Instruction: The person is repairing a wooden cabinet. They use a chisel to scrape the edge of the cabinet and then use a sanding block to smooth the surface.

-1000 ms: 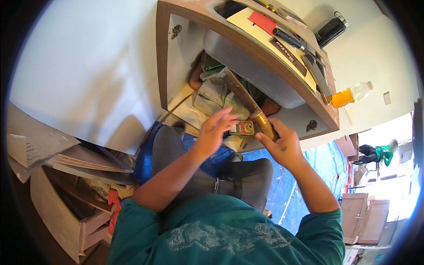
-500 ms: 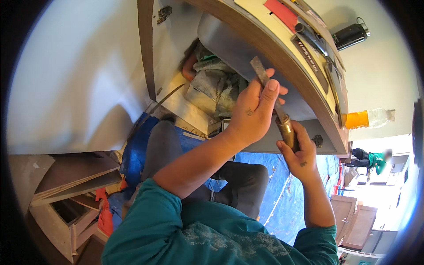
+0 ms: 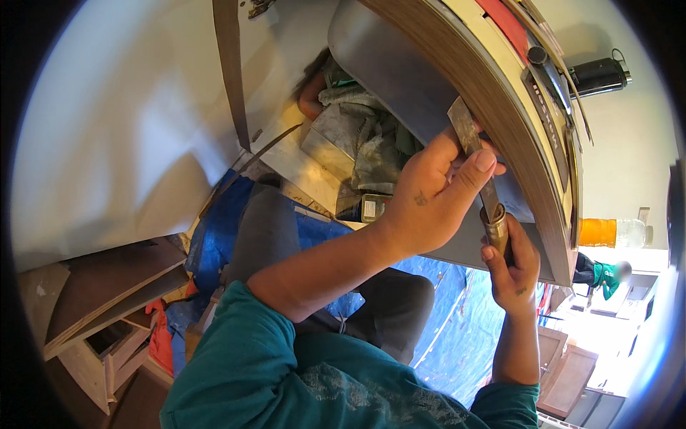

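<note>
I hold a flat metal file (image 3: 468,132) with a brass-coloured ferrule against the curved wooden edge (image 3: 500,107) of a countertop. My left hand (image 3: 436,196) grips the blade near its middle, thumb up along it. My right hand (image 3: 511,268) is closed on the handle end just below the ferrule. The blade's tip lies beside the grey underside of a sink bowl (image 3: 400,68) set in the cabinet.
Crumpled rags (image 3: 364,139) and a small tin (image 3: 373,207) lie in the open cabinet. Tools and a dark bottle (image 3: 600,75) rest on the countertop; an orange bottle (image 3: 607,232) stands further right. Wood offcuts (image 3: 107,286) pile at left. Blue sheeting (image 3: 457,329) covers the floor. Another person (image 3: 604,275) works far right.
My left hand went from the open cabinet onto the file's blade. Both hands carried the file up and right to the countertop's edge, and the view swung closer.
</note>
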Action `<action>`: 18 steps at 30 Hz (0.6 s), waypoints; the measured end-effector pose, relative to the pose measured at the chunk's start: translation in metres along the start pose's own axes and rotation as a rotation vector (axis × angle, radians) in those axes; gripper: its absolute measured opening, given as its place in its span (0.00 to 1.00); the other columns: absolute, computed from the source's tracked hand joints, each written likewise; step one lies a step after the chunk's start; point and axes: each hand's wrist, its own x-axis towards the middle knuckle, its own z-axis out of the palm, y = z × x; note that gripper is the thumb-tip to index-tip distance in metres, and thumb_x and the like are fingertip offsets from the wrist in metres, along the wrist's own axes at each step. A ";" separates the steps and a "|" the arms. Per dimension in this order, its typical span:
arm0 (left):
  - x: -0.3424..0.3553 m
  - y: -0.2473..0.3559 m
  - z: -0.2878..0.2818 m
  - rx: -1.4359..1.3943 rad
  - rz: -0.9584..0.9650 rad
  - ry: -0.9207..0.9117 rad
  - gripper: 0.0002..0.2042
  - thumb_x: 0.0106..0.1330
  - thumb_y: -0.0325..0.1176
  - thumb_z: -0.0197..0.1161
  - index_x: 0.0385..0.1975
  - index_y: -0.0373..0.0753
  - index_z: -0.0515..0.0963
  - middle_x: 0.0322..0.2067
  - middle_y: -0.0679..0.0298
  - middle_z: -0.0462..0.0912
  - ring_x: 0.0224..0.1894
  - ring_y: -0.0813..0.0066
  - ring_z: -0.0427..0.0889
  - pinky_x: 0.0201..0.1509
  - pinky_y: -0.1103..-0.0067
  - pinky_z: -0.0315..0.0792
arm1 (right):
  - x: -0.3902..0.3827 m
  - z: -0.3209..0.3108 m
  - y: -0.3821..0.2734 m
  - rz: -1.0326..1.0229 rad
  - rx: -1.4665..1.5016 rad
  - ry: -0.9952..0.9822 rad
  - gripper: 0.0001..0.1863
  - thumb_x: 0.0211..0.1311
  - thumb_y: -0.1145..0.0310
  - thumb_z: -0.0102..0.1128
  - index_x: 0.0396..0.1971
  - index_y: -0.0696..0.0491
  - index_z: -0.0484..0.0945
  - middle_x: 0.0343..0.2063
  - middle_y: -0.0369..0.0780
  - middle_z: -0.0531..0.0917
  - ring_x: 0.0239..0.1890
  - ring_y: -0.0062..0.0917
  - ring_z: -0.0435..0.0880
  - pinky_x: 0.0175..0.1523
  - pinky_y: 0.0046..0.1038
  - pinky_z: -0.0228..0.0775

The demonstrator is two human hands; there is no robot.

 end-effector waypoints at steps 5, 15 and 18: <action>0.002 0.001 -0.006 -0.219 -0.039 0.024 0.23 0.82 0.46 0.45 0.60 0.29 0.68 0.52 0.55 0.81 0.53 0.73 0.81 0.61 0.75 0.74 | 0.001 0.008 0.006 0.010 0.003 0.017 0.25 0.64 0.69 0.66 0.59 0.63 0.74 0.42 0.48 0.84 0.41 0.32 0.83 0.50 0.30 0.74; 0.004 0.005 -0.010 -0.088 -0.100 -0.023 0.21 0.82 0.45 0.45 0.53 0.32 0.75 0.47 0.61 0.83 0.51 0.79 0.80 0.60 0.79 0.73 | 0.001 0.009 0.005 0.051 0.022 0.073 0.25 0.68 0.59 0.65 0.56 0.63 0.76 0.37 0.45 0.85 0.38 0.28 0.83 0.48 0.28 0.74; 0.007 0.005 -0.016 -0.059 -0.088 -0.070 0.21 0.82 0.46 0.45 0.53 0.32 0.76 0.47 0.62 0.82 0.50 0.80 0.80 0.57 0.80 0.73 | -0.002 0.010 0.006 0.061 0.032 0.091 0.25 0.69 0.58 0.64 0.56 0.63 0.77 0.37 0.46 0.85 0.37 0.28 0.83 0.47 0.28 0.74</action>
